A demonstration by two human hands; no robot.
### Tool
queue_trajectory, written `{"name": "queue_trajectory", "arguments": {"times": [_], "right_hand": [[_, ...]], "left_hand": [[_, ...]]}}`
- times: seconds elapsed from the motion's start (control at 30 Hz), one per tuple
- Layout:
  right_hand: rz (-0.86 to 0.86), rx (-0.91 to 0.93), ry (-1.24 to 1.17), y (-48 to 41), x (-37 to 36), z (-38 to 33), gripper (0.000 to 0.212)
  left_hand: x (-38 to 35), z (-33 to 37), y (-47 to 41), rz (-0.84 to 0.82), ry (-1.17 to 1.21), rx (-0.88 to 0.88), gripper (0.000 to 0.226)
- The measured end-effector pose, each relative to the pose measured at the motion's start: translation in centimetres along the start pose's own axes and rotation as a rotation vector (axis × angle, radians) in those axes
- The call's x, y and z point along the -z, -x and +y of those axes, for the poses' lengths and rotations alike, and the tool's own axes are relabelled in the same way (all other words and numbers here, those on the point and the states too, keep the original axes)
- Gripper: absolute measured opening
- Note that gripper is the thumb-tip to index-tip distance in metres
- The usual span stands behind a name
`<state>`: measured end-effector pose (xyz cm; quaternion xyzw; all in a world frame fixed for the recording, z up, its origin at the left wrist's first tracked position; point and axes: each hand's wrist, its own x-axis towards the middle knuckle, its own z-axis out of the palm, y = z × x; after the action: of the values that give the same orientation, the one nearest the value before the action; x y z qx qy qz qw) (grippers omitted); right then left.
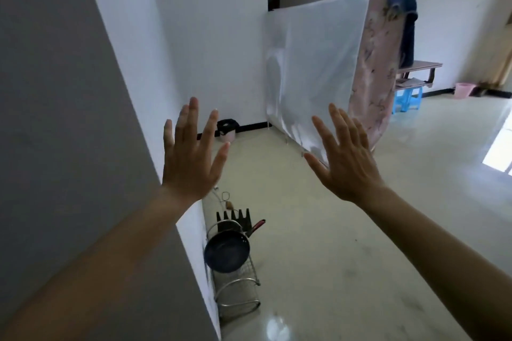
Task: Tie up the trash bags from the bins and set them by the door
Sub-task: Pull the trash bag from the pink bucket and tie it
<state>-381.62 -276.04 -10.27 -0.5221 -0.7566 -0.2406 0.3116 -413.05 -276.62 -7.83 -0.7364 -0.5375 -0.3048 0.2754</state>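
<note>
A black trash bag (227, 123) lines a small round pink bin (228, 136) on the pale glossy floor (318, 230) against the far white wall (221, 36), its dark top bunched over the rim. A second pink bin (465, 90) stands far right; whether it has a bag, I cannot tell. That makes two bins and one visible bag. The left hand (191, 158) and right hand (347, 163) are raised, fingers (193, 113) straight, spread apart, holding nothing.

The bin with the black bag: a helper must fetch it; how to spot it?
Find the tall white-covered wardrobe. Left of its foot, on the floor by the wall, stands a small pale bin. Unlike the pink bin far right, a black bag lines it.
</note>
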Motion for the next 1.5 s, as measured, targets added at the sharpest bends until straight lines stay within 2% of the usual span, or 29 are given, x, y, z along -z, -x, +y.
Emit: {"name": "queue_trajectory", "arguments": {"times": [0.1,0.23,0.5,0.63,0.83,1.07,1.27,1.4,1.5], "right_hand": [[-0.013,-0.032,0.012,-1.7,-1.6,5.7,0.075],[-0.013,-0.024,0.000,-6.1,-5.7,11.0,0.073],[-0.061,0.031,0.036,-15.2,-20.0,16.8,0.077],[-0.102,-0.002,0.051,-22.2,-26.3,20.3,0.075],[-0.037,-0.036,0.043,-30.9,-34.2,27.7,0.073],[-0.052,-0.089,-0.052,-38.9,-49.6,38.7,0.073],[-0.152,-0.017,-0.089,-50.9,-62.6,48.4,0.074],[-0.147,-0.030,-0.174,-59.4,-71.0,50.1,0.073],[-0.185,0.014,-0.250,-64.7,-78.7,49.2,0.073]], "left_hand": [[-5.0,3.5,-3.5,-0.057,0.050,0.045,0.064],[-11.0,4.5,-8.3,-0.083,0.050,0.028,0.066],[-26.4,2.1,-17.5,-0.056,0.118,0.084,0.067],[-34.7,-0.2,-24.5,-0.126,0.155,0.120,0.069],[-45.2,-1.3,-35.4,-0.107,0.201,0.101,0.067],[-62.2,-0.9,-45.0,-0.097,0.226,0.078,0.066],[-75.3,-2.9,-55.0,-0.157,0.155,0.206,0.067],[-80.5,-7.6,-60.3,-0.140,0.086,0.282,0.065],[-85.7,-12.4,-62.1,-0.204,0.021,0.344,0.066]]}}
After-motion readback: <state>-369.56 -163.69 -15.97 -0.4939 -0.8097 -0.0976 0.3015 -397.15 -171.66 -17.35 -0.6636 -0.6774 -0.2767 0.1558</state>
